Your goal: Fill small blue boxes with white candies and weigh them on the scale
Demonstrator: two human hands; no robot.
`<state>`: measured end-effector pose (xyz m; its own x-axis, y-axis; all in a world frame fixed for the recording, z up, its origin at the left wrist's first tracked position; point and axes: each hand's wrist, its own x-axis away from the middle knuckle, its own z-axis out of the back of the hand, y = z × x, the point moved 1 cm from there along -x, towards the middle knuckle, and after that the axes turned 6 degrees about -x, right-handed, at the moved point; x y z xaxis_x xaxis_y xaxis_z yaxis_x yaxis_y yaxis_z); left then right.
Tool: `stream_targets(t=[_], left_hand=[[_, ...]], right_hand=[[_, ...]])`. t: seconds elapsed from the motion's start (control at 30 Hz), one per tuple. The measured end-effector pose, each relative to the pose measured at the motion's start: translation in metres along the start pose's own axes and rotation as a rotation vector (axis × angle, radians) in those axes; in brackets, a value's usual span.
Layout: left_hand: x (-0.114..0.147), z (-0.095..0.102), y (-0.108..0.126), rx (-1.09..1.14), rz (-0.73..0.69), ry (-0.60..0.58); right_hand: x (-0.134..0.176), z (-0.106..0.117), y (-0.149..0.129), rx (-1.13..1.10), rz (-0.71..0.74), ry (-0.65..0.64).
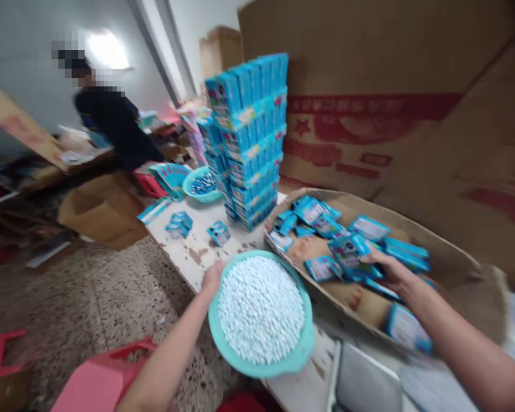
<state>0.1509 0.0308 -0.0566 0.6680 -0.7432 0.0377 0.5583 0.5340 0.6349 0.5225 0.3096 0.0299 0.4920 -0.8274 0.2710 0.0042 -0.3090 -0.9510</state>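
Item: blue packet (352, 256), flat, long axis running left-right across my view, lying in the cardboard tray (455, 269) among loose blue packets (313, 214). My right hand (390, 270) rests on it, fingers curled over its edge; whether they truly grip it, I cannot tell. My left hand (213, 278) clasps the far-left rim of a teal bowl (302, 349) heaped with white pellets (261, 309), on the worn white table (193, 252). Behind: stacked blue boxes (251, 137), a second teal bowl (201, 186), a person in dark clothes (115, 129).
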Motion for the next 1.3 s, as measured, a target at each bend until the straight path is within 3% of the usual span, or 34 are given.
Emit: stream_targets(t=[0.07,0.17,0.27,0.33,0.4,0.53,0.73,0.9,1.03,1.17,1.3], left_hand=[[-0.005,-0.003,-0.007,-0.034,0.038,-0.040],[-0.006,-0.005,-0.003,-0.155,-0.008,0.046],[-0.003,-0.014,0.026,-0.202,-0.276,0.172],[0.000,-0.028,0.054,-0.172,-0.528,0.120],[0.003,-0.044,0.080,-0.192,-0.712,0.022],[0.011,-0.065,0.105,-0.364,-0.757,-0.048],[0.025,-0.065,0.092,-0.437,-0.832,0.010],[0.027,-0.067,0.082,-0.293,-0.927,-0.051],[0.026,-0.061,0.082,-0.001,-0.757,-0.157],[0.028,-0.049,0.087,0.458,-0.337,-0.341],[0.028,-0.039,0.094,0.868,0.045,-0.572]], right_hand=[[0.040,0.005,0.016,-0.152,-0.066,0.014],[0.098,-0.020,0.043,-0.278,0.020,0.033],[0.143,-0.068,0.066,-0.253,0.048,-0.019],[0.163,-0.098,0.072,-0.232,0.105,-0.061],[0.174,-0.121,0.072,-0.226,0.145,-0.085],[0.189,-0.141,0.081,-0.327,0.184,-0.028],[0.216,-0.147,0.126,-0.739,0.079,0.191],[0.226,-0.164,0.139,-0.853,-0.004,0.263],[0.222,-0.178,0.133,-0.760,0.045,0.400],[0.217,-0.189,0.122,-0.502,0.055,0.448],[0.212,-0.196,0.114,-0.078,0.179,0.524]])
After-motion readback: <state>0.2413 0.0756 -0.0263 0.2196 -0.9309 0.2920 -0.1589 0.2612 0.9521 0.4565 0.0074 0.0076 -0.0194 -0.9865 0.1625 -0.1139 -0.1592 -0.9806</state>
